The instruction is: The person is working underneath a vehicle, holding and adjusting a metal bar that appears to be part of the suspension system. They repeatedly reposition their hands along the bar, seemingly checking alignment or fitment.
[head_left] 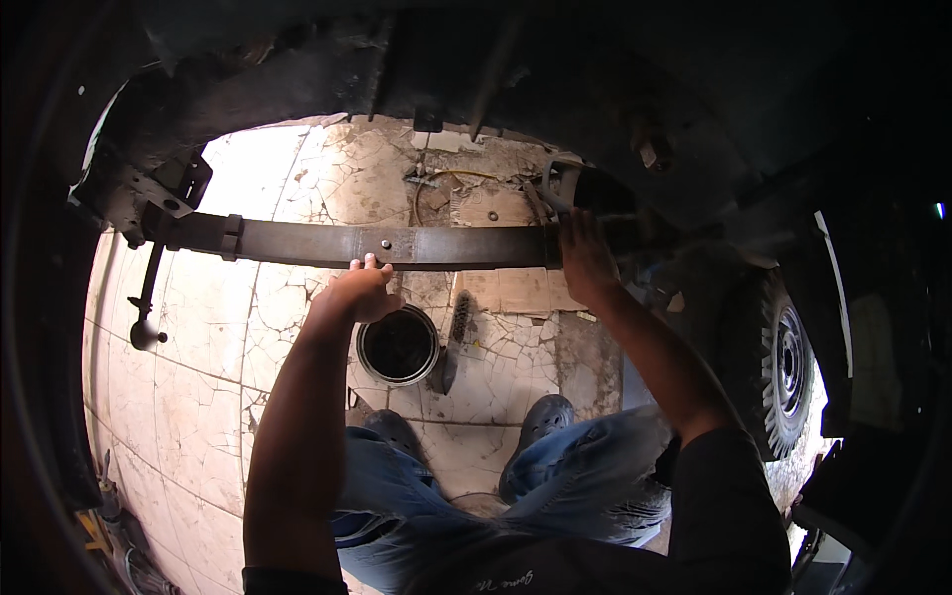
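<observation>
Shackle bracket (149,203): seen at far left, carrying the end of the leaf spring (397,245), a long dark steel bar run across the scene under the vehicle body. Left hand (359,293): fingers curled up against the spring's lower edge near its middle, thumb beneath. Round can (398,345): set on cracked floor tiles (198,397), just below that hand. Right hand (585,260): closed over the spring's right end. Wheel (778,362): seen at right.
</observation>
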### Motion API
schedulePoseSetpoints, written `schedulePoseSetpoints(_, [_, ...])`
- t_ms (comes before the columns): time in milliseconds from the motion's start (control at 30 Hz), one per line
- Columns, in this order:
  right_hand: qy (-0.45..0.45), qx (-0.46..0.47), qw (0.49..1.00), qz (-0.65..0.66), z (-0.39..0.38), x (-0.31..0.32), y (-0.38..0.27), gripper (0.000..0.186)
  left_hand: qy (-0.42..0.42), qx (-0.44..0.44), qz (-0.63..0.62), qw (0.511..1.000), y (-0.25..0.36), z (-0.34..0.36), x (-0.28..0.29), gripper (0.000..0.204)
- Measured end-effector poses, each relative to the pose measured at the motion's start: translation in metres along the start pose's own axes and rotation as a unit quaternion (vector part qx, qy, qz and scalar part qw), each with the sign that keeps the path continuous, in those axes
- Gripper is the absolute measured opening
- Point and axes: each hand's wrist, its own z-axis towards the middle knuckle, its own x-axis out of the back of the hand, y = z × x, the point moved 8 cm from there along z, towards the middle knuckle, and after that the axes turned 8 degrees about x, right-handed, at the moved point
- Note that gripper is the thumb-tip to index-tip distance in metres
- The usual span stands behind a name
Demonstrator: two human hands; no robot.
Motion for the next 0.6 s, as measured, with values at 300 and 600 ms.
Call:
schedulePoseSetpoints(300, [0.044, -0.023, 0.996, 0.079, -0.005, -0.008, -0.002, 0.073, -0.013, 0.001, -0.013, 1.000, 0.001, 0.001, 0.001, 0.077])
schedulePoseSetpoints(600, [0.028, -0.021, 0.999, 0.042, -0.016, -0.002, -0.012, 0.059, -0.003, -0.015, -0.022, 1.000, -0.014, 0.005, -0.006, 0.075])
